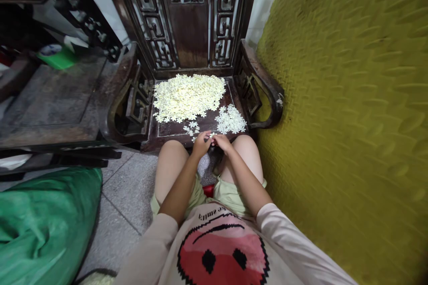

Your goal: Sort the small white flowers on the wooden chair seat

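Observation:
My left hand (202,144) and my right hand (223,142) meet at the front edge of a dark wooden chair seat (174,129). A small white flower-shaped piece (212,135) shows at their fingertips, and the fingers of both hands are pinched around it. What lies beneath the fingertips is too small to make out. Behind the hands spreads a large heap of pale yellow flower-shaped pieces (189,95). A smaller, whiter pile of flower pieces (230,119) sits to the right, and several loose flower pieces (191,128) lie just beyond my left hand.
Curved armrests (122,129) flank the seat, with a carved chair back (189,31) behind it. A yellow textured mat (341,111) stands close on the right. At left are a wooden table (50,93) bearing a green container (60,59), and a green sack (43,222) on the floor.

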